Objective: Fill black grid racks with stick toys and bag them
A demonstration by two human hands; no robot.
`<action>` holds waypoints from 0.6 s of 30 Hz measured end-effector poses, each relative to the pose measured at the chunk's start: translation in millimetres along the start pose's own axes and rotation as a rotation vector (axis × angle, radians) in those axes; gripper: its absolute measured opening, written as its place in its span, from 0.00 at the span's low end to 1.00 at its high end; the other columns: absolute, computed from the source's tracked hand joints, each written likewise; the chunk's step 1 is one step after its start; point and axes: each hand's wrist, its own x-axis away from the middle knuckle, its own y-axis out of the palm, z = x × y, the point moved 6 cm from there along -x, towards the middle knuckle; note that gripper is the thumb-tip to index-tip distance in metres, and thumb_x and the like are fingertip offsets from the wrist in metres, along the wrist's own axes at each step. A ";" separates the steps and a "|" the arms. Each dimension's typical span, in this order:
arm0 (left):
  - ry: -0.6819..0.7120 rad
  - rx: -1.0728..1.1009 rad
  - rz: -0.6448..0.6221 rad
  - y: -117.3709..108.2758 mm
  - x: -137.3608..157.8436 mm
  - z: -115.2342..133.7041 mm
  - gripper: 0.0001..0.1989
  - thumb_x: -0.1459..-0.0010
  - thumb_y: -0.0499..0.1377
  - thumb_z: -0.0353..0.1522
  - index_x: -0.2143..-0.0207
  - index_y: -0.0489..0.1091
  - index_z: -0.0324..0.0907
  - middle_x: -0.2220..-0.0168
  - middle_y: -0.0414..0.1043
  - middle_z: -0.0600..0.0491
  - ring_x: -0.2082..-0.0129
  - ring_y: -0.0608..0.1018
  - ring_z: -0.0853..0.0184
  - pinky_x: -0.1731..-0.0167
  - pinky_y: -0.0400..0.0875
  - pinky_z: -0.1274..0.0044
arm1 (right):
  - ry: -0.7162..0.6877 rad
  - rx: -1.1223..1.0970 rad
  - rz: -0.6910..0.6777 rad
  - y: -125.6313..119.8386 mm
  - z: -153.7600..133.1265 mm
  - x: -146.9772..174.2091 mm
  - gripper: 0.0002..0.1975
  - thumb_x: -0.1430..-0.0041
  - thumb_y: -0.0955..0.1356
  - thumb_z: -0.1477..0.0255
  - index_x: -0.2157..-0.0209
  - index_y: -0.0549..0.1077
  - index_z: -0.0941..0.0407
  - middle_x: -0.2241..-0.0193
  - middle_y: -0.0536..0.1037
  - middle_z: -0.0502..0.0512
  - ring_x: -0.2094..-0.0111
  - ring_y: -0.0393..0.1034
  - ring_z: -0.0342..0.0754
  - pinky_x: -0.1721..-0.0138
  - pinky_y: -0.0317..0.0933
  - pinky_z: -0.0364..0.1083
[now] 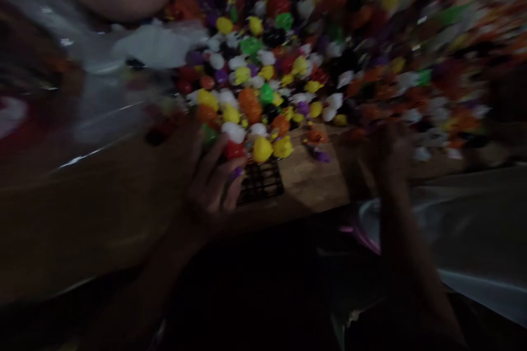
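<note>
Near the wooden table's (315, 178) edge, I have the left hand (214, 178) half-curled, fingers parted, beside small coloured pieces (262, 149) crowding a black grid (267, 182); I can't tell whether it grips any. By the heap (296, 68), the right hand (389, 153) is too dark and blurred to read.

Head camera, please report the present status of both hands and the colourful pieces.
Left hand at black grid, beside colourful pieces; hold unclear. Right hand blurred, at near edge of pile; grip unclear. Pieces partly cover grid.
</note>
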 end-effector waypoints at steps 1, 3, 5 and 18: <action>-0.001 -0.012 -0.031 -1.6 -2.0 -0.6 0.17 0.34 0.58 0.26 0.44 0.72 0.46 0.30 0.63 0.52 0.25 0.54 0.53 0.29 0.62 0.56 | 0.070 0.022 0.086 -9.8 -8.9 0.3 0.15 0.28 0.60 0.65 0.60 0.77 0.53 0.59 0.78 0.67 0.49 0.73 0.66 0.51 0.64 0.65; -0.019 -0.059 -0.052 -4.9 -4.9 -3.4 0.14 0.31 0.54 0.28 0.46 0.72 0.46 0.32 0.66 0.51 0.25 0.53 0.56 0.29 0.61 0.55 | 0.115 -0.040 0.131 -17.9 -37.7 7.6 0.16 0.28 0.62 0.59 0.56 0.78 0.51 0.57 0.79 0.62 0.47 0.73 0.63 0.49 0.62 0.63; -0.029 -0.079 -0.059 -5.8 -6.0 -5.6 0.15 0.29 0.52 0.28 0.46 0.72 0.46 0.34 0.68 0.50 0.25 0.54 0.59 0.28 0.60 0.56 | 0.135 -0.293 0.171 -17.0 -70.8 25.1 0.14 0.35 0.70 0.57 0.57 0.78 0.53 0.59 0.81 0.58 0.53 0.76 0.58 0.52 0.64 0.60; -0.136 0.017 -0.128 -7.6 -5.5 -11.5 0.17 0.28 0.52 0.40 0.43 0.72 0.49 0.30 0.60 0.51 0.24 0.51 0.55 0.25 0.51 0.55 | 0.030 -0.343 -0.117 52.2 -100.4 116.4 0.13 0.35 0.69 0.65 0.50 0.76 0.50 0.50 0.78 0.64 0.50 0.72 0.60 0.48 0.64 0.61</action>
